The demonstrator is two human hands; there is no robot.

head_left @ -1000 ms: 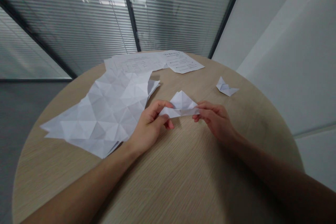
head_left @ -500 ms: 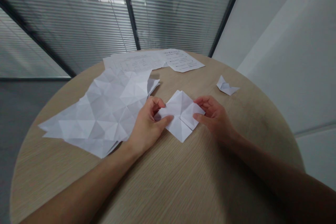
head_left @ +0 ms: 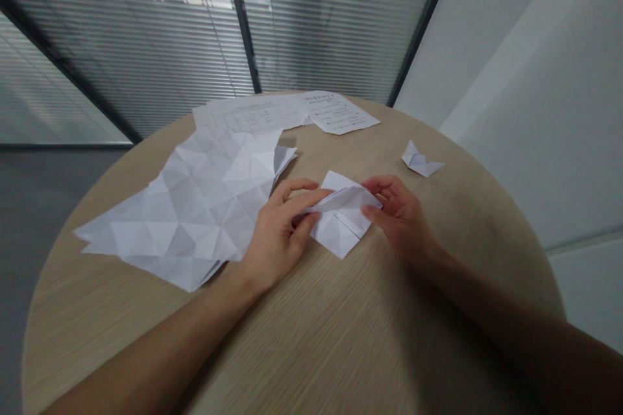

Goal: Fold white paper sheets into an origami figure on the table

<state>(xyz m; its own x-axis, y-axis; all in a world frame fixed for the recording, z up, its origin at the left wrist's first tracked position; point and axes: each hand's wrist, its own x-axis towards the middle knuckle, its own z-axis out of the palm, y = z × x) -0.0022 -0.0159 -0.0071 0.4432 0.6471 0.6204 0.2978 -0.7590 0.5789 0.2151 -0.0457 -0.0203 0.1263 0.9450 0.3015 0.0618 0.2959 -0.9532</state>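
The person is working a small folded paper square (head_left: 337,233) at the middle of the round wooden table (head_left: 341,337), and its shape is changing quickly. A second ago it was pinched into a narrow strip with a peak, and half a second ago it was lying spread flat as a diamond. Now its far half is being lifted and brought over toward the near half, so a raised flap is standing above the part resting on the wood. The left hand (head_left: 277,237) is gripping the flap's left end between thumb and forefinger. The right hand (head_left: 402,215) is pinching the right end, its fingers narrowly closed on the edge. The paper seems to be getting refolded along a new line rather than left open. Just left of the left hand a large creased sheet (head_left: 195,207) is lying unmoved, printed pages (head_left: 335,113) are lying at the far edge, and a small folded paper piece (head_left: 419,162) is sitting well apart to the right
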